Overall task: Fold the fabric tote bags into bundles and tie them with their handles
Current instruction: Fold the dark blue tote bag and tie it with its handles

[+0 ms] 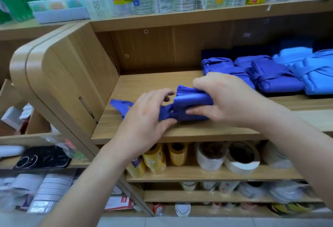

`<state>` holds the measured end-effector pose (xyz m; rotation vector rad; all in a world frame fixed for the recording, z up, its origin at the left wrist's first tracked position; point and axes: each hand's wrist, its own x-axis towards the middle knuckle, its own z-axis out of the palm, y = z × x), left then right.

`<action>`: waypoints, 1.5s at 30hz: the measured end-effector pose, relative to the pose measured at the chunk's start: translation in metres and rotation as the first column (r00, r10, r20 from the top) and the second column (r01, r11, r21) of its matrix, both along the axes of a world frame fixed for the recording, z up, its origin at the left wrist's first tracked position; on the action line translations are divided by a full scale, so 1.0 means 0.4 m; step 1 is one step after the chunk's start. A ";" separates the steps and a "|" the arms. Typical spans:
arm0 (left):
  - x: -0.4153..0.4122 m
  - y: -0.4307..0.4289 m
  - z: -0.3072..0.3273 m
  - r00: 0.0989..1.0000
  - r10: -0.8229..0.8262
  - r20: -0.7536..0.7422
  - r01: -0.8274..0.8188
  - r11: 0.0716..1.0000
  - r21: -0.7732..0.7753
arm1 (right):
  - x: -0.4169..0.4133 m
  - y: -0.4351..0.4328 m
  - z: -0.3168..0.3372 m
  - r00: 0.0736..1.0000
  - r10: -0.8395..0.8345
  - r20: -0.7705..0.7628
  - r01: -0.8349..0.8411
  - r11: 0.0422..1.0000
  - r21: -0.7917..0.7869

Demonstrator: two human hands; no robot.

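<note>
**Mia:** Where is the bag (191,102)?

**Tom:** It is dark blue and folded up small. It lies on the wooden shelf (162,134), near the front edge and about halfway along it.

**Mia:** What is the right hand (228,100) doing?

**Tom:** The right hand grips the folded bag. Its fingers go over the top and its thumb is on the near side, so it is clamped tight on the bag.

**Mia:** And the left hand (144,116)?

**Tom:** The left hand is just beside the bag, on its left end. Its fingers are bent round the handles (120,105), and its thumb touches the blue cloth. The loose end of the handles sticks out past that hand, toward the left wall of the shelf, and lies flat on the wood.

**Mia:** Are there more bags?

**Tom:** Yes. Tied bags (270,77) sit at the back right of the same shelf, packed side by side. Some are dark blue and some are light blue. They are a bit apart from the right hand.

**Mia:** What is under the shelf?

**Tom:** On the next shelf down stand yellow rolls (156,160) and white tape rolls (241,160). A black phone (43,158) lies down on the left.
</note>
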<state>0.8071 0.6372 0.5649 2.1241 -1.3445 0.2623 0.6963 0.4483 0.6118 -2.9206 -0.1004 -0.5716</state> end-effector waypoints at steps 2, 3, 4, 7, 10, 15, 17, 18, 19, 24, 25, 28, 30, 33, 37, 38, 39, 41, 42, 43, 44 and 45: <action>0.018 0.035 0.014 0.990 0.031 0.139 -0.024 0.998 -0.052 | -0.029 -0.039 0.007 0.996 0.001 0.084 -0.006 0.999 0.052; 0.023 0.055 0.022 0.990 0.040 0.137 -0.024 0.993 -0.113 | -0.044 -0.057 0.012 0.993 -0.003 0.121 -0.005 0.998 0.067; 0.022 0.073 0.032 0.997 0.031 0.074 -0.017 0.983 -0.182 | -0.055 -0.072 0.014 0.989 -0.013 0.145 0.002 0.998 0.070; 0.015 0.112 0.065 0.901 -0.132 -0.414 -0.050 0.915 -0.400 | -0.077 -0.090 0.006 0.991 -0.054 0.124 0.037 0.990 0.135; 0.012 0.126 0.080 0.581 -0.405 -0.706 -0.123 0.814 -0.568 | -0.086 -0.083 -0.013 0.993 -0.061 0.098 0.040 0.978 0.207; -0.023 0.095 0.104 0.254 -0.578 -0.775 -0.408 0.662 -0.628 | -0.105 -0.080 -0.044 0.991 -0.018 0.134 -0.035 0.923 0.383; -0.021 0.091 0.104 0.222 -0.614 -0.757 -0.504 0.593 -0.628 | -0.114 -0.070 -0.048 0.989 -0.005 0.147 -0.060 0.901 0.429; -0.020 0.087 0.095 0.197 -0.653 -0.732 -0.550 0.544 -0.633 | -0.116 -0.064 -0.045 0.988 -0.003 0.153 -0.065 0.897 0.436; -0.020 0.081 0.086 0.172 -0.683 -0.710 -0.583 0.510 -0.632 | -0.116 -0.062 -0.041 0.987 -0.009 0.161 -0.064 0.895 0.442; -0.006 0.083 0.044 0.309 -0.498 -0.810 -0.492 0.646 -0.584 | -0.109 -0.083 -0.019 0.983 -0.086 0.162 -0.001 0.880 0.475; -0.001 0.093 0.046 0.469 -0.384 -0.795 -0.463 0.660 -0.592 | -0.110 -0.087 -0.016 0.984 -0.087 0.153 0.005 0.881 0.473; -0.025 0.122 0.075 0.978 0.046 -0.206 -0.170 0.751 -0.638 | -0.117 -0.093 -0.007 0.991 -0.090 0.103 0.030 0.878 0.478; -0.073 0.107 0.101 0.969 0.066 0.239 0.056 0.882 -0.469 | -0.123 -0.099 0.000 0.994 -0.074 0.077 0.027 0.873 0.486; -0.084 0.057 0.097 0.851 0.000 0.524 0.073 0.990 -0.119 | -0.125 -0.099 0.016 1.000 0.010 0.017 -0.017 0.870 0.493; -0.032 0.015 0.046 0.853 -0.013 0.521 -0.029 0.997 0.073 | -0.123 -0.108 0.034 0.989 0.140 -0.042 -0.091 0.814 0.573; -0.020 0.010 0.043 0.875 -0.025 0.484 -0.019 0.996 0.086 | -0.124 -0.110 0.036 0.983 0.173 -0.059 -0.101 0.784 0.612; -0.008 0.006 0.042 0.901 -0.043 0.431 0.001 0.995 0.097 | -0.123 -0.114 0.037 0.976 0.203 -0.077 -0.104 0.751 0.652; 0.012 -0.006 0.043 0.946 -0.117 0.301 0.082 0.988 0.127 | -0.123 -0.123 0.038 0.963 0.240 -0.124 -0.075 0.680 0.729; 0.016 -0.010 0.041 0.960 -0.156 0.232 0.129 0.984 0.124 | -0.123 -0.128 0.039 0.957 0.255 -0.141 -0.057 0.637 0.768; 0.015 -0.013 0.037 0.970 -0.184 0.157 0.170 0.980 0.100 | -0.122 -0.134 0.038 0.950 0.271 -0.154 -0.041 0.597 0.801; 0.006 -0.012 0.035 0.976 -0.205 0.073 0.200 0.977 0.070 | -0.122 -0.141 0.037 0.943 0.289 -0.167 -0.027 0.565 0.825; -0.007 -0.013 0.035 0.974 -0.225 -0.016 0.226 0.973 0.047 | -0.121 -0.147 0.035 0.935 0.307 -0.179 -0.016 0.541 0.841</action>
